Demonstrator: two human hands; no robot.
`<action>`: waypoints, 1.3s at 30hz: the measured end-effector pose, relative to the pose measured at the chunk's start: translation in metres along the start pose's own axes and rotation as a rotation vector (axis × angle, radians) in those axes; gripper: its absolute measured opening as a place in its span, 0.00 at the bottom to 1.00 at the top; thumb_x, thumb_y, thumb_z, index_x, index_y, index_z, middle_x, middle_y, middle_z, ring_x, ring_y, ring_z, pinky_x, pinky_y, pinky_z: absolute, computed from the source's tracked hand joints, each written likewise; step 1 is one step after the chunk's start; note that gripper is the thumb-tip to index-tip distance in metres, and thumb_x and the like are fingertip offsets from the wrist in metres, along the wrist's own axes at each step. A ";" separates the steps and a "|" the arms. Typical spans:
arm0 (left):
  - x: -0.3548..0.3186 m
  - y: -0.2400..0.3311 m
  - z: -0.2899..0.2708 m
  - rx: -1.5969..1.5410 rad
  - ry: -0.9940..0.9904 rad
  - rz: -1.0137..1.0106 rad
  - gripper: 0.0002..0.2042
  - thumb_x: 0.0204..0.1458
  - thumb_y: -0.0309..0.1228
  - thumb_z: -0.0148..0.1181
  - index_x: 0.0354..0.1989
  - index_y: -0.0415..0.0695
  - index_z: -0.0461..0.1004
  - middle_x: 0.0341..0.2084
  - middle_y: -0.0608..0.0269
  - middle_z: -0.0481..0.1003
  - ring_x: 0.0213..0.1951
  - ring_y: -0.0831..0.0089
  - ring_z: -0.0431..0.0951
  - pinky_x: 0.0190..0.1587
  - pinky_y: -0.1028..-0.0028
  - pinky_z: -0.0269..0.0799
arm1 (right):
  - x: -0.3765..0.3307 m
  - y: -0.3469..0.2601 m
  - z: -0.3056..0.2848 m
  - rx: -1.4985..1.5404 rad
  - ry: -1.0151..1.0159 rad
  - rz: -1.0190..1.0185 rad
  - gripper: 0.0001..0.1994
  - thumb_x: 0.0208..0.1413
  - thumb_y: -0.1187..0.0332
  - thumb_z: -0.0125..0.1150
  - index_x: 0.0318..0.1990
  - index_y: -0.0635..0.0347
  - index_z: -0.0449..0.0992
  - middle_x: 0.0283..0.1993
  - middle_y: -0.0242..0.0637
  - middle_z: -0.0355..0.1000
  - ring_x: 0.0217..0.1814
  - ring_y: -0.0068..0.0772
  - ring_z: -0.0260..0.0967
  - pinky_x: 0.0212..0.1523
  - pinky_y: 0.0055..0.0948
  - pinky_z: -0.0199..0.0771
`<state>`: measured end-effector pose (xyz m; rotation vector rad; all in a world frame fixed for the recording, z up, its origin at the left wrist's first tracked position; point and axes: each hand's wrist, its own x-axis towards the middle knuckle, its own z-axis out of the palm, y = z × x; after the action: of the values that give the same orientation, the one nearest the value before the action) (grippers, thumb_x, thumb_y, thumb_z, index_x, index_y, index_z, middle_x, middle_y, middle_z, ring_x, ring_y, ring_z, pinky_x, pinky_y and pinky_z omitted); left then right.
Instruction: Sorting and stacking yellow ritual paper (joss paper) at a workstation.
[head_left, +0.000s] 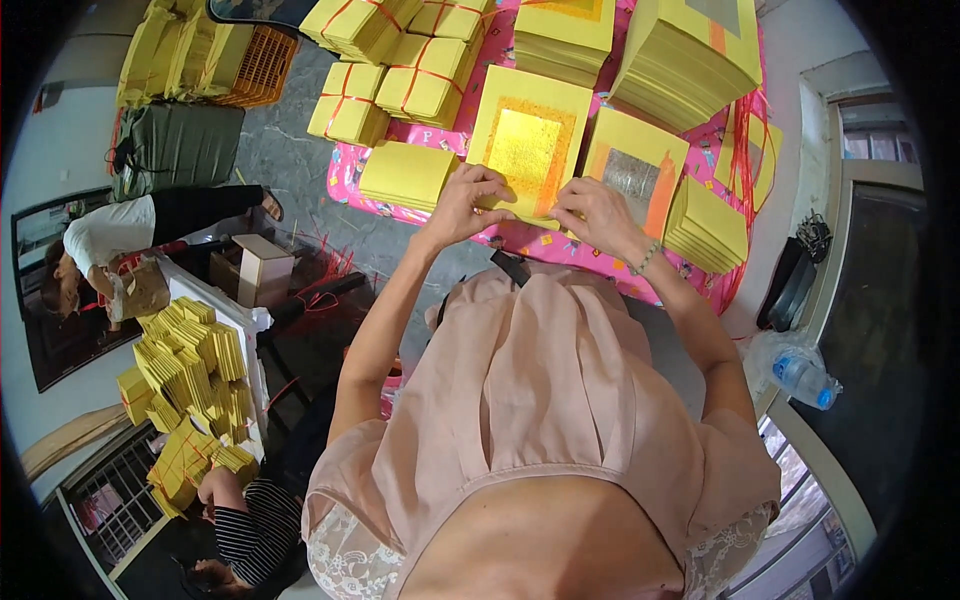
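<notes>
A stack of yellow paper sheets with a gold foil square (pixel 527 140) lies on the pink table cover (pixel 350 172) in front of me. My left hand (pixel 468 203) pinches its near left edge. My right hand (pixel 597 213), with a bead bracelet at the wrist, grips the near right corner of the same stack. Beside it on the right sits a yellow stack with a silver foil square (pixel 637 170). A plain yellow stack (pixel 405 174) lies just left of my left hand.
Tied yellow bundles (pixel 400 70) and tall yellow stacks (pixel 690 55) crowd the far table. A plastic bottle (pixel 803 377) lies at the right. On the left, a person in white (pixel 110 235) bends over a box, and another in stripes (pixel 250 530) sits by piled yellow bundles (pixel 190 390).
</notes>
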<state>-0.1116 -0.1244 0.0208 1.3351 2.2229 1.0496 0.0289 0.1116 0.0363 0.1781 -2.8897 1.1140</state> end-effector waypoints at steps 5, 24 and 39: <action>-0.001 0.000 0.000 -0.016 0.007 -0.008 0.14 0.38 0.33 0.76 0.37 0.50 0.83 0.40 0.67 0.76 0.48 0.63 0.71 0.53 0.64 0.65 | 0.001 -0.003 -0.002 -0.006 -0.020 0.021 0.07 0.55 0.65 0.64 0.32 0.60 0.81 0.35 0.36 0.75 0.40 0.41 0.73 0.40 0.39 0.75; 0.010 0.010 0.001 0.117 0.019 -0.036 0.14 0.48 0.42 0.70 0.36 0.45 0.81 0.35 0.60 0.75 0.42 0.57 0.71 0.47 0.61 0.68 | 0.013 -0.010 -0.014 0.119 0.109 0.148 0.14 0.58 0.58 0.64 0.32 0.59 0.72 0.32 0.38 0.70 0.35 0.44 0.73 0.35 0.41 0.72; 0.007 0.004 0.009 0.056 0.097 -0.081 0.12 0.51 0.37 0.67 0.36 0.41 0.80 0.34 0.59 0.76 0.42 0.57 0.71 0.47 0.61 0.68 | -0.006 0.004 0.002 0.020 0.024 -0.020 0.17 0.46 0.58 0.74 0.34 0.58 0.74 0.36 0.34 0.70 0.41 0.39 0.69 0.42 0.36 0.71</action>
<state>-0.1072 -0.1141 0.0184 1.2301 2.3714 1.0513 0.0340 0.1142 0.0317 0.1926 -2.8508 1.1342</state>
